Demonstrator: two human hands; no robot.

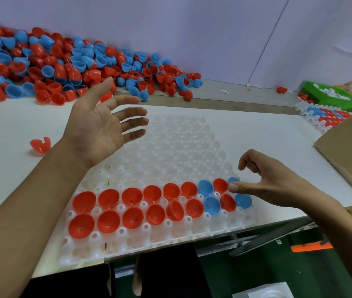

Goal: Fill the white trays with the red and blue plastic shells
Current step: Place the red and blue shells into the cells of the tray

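A white dimpled tray (170, 147) lies on the table in front of me. Two rows near its front edge hold shells, mostly red (108, 198) with a few blue (212, 204) toward the right. My left hand (97, 130) hovers palm up above the tray's left side, fingers spread, holding nothing. My right hand (265, 179) sits at the tray's right edge with loosely curled fingers; its thumb tip touches a blue shell (233, 180) at the end of the upper row. A big heap of red and blue shells (63, 63) lies at the back left.
A broken red shell (40, 144) lies left of the tray. A cardboard box flap (351, 143) juts in at right. Behind it sit a second filled tray (323, 117) and a green bin (334, 97). The table's front edge is close below the tray.
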